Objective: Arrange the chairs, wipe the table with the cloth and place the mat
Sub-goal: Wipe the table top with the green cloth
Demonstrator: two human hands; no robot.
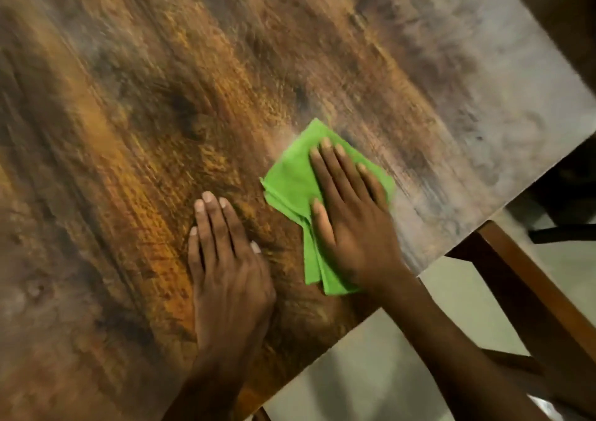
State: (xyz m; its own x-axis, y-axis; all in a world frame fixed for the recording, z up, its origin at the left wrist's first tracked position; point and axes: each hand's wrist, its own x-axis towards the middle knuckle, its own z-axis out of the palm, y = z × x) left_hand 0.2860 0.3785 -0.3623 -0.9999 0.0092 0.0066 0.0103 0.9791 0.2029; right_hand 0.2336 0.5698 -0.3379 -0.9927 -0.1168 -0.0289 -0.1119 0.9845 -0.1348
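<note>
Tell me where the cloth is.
The cloth lies flat on the table under the right hand, right of centre in the head view, near the table's right edge.

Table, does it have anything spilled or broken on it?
Nothing stands out. The table shows only its patchy wood grain, with no spill or break in view, though the picture is blurry. The right hand presses flat on the folded green cloth, and the left hand rests flat on bare wood.

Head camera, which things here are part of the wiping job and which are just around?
Part of the job:
green cloth, under the flat right hand
table, being wiped
left hand, resting flat on the table

Just around:
brown wooden frame beside the table, possibly a chair
pale floor
</note>
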